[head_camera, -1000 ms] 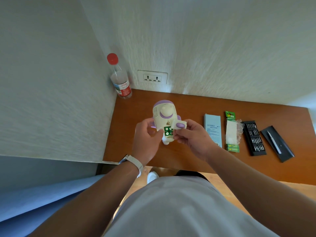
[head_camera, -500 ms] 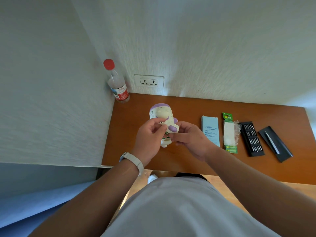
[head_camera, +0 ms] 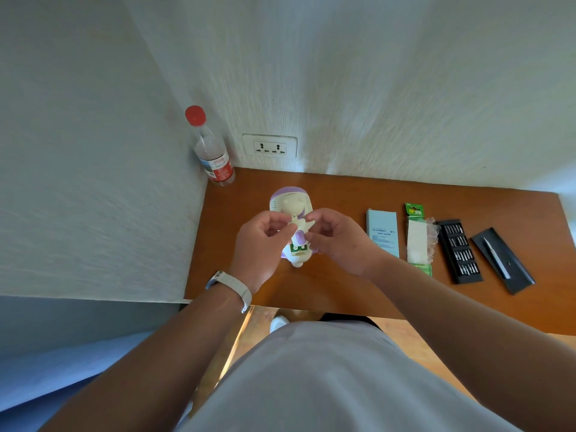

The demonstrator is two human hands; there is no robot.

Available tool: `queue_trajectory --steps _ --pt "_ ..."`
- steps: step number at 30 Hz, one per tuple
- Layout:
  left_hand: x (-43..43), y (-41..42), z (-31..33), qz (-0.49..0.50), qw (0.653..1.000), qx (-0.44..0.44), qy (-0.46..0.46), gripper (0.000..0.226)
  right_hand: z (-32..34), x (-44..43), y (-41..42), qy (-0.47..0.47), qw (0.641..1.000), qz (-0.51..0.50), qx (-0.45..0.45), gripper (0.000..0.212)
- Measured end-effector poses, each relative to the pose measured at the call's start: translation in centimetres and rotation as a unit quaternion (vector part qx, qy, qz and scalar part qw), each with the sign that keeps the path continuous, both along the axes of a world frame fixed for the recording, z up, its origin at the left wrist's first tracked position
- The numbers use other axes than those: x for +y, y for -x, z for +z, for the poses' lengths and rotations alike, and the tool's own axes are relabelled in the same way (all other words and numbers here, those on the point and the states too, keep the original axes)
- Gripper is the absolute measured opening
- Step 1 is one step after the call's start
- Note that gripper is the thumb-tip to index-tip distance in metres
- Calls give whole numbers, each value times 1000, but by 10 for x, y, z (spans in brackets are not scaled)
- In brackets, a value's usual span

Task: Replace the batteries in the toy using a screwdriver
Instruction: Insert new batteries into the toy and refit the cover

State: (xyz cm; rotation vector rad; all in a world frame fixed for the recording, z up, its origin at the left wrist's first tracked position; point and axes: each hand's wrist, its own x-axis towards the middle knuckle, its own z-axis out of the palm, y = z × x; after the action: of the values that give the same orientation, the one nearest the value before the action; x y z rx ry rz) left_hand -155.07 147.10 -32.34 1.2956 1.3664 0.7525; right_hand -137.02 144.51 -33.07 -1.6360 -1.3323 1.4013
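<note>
A cream and purple toy lies on the brown table, its battery compartment uncovered with green batteries showing. My left hand and my right hand both pinch a small cream battery cover just above the toy. A thin silver screwdriver rests on a black lid to the far right. A green battery pack lies right of the hands.
A clear bottle with a red cap stands in the back left corner by a wall socket. A pale blue box and a black bit tray lie on the right. Walls close the left and back.
The cover has come up off the compartment: my hands raised it from beside the batteries to above the toy's middle, and the batteries are exposed again.
</note>
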Motion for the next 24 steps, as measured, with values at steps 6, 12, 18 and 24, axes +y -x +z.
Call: queue_trajectory --steps 6,12,18,24 --pt "-7 2 -4 -13 1000 24 -5 19 -7 -3 2 -29 995 37 -85 6" --pt "-7 -1 -8 -15 999 47 -8 12 -13 0 3 -28 996 18 -87 9" --pt "-6 -1 -14 -12 999 46 -2 11 -14 1 4 -18 998 6 -65 7" --pt "-6 0 -15 -12 1000 26 12 11 -14 2 5 -14 997 8 -69 7"
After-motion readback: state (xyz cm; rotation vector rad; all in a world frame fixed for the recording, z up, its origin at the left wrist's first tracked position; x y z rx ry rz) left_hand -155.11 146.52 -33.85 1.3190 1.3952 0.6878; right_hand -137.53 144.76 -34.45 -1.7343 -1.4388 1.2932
